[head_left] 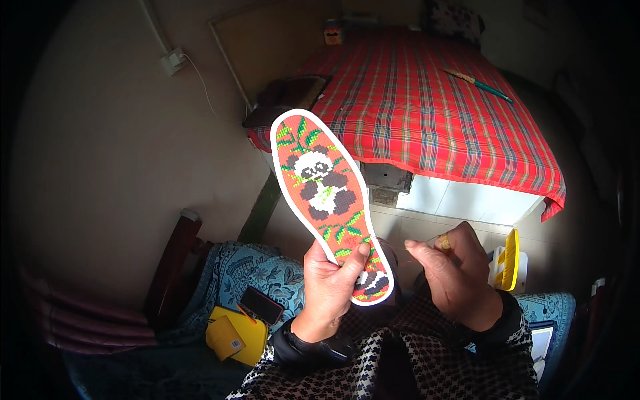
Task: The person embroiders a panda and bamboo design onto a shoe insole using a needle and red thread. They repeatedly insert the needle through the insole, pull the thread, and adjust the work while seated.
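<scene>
My left hand (329, 288) grips an embroidered insole (325, 167) by its lower, narrower end, thumb on the front face. The insole is tilted, with a white rim, an orange-red ground, a panda, green leaves and a second black-and-white figure partly behind my thumb. To its right, my right hand (460, 277) is closed in a pinch, apart from the insole. A fine reddish thread (408, 263) shows faintly between the insole and the pinching fingers. Whether a needle is in them is too small to tell. A gold-coloured band (444, 241) sits on one finger.
Ahead stands a table or bed under a red plaid cloth (413, 120), with a green-and-tan stick (477, 85) on it. At lower left, a phone (261, 305) and a yellow packet (230, 337) lie on blue patterned fabric (250, 270). A yellow-and-white container (508, 261) is at right.
</scene>
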Available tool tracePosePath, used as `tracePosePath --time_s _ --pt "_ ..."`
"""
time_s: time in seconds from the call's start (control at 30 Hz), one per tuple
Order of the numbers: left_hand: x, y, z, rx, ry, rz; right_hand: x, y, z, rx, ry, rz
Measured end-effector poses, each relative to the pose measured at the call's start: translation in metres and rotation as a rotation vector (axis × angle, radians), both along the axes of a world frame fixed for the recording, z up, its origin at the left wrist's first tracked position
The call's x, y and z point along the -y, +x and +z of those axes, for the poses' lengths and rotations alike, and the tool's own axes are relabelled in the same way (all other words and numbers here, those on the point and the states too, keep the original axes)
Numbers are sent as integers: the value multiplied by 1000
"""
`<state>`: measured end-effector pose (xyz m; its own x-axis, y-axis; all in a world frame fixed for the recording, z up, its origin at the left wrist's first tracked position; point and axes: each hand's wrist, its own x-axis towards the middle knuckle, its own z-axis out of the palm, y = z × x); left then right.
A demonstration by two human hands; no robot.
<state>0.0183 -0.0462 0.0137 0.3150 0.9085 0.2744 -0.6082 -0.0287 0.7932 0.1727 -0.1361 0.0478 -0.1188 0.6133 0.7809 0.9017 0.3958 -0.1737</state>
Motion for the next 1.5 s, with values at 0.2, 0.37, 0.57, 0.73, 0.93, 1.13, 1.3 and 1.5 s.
tracePosePath --time_s 0.2,0.37,0.57,0.73,0.93,1.13,1.3,1.5 --pt "5 1 4 19 7 -23 -3 -5 0 102 52 -20" --pt "5 2 3 3 22 -7 -3 -7 2 107 55 -20" --pt "5 2 3 -3 25 0 -7 -7 3 104 60 7" --pt "6 3 3 -3 31 -1 -6 -6 4 137 42 -4" --pt "5 4 -3 -153 163 121 -7 -8 7 177 75 1" --pt "-3 10 -13 -323 463 348 -1 -11 16 325 30 -33" --pt "-4 12 -15 -415 534 379 -2 -14 19 384 -5 -60" --pt "-1 13 -11 -361 378 293 -3 -12 19 380 -11 -54"
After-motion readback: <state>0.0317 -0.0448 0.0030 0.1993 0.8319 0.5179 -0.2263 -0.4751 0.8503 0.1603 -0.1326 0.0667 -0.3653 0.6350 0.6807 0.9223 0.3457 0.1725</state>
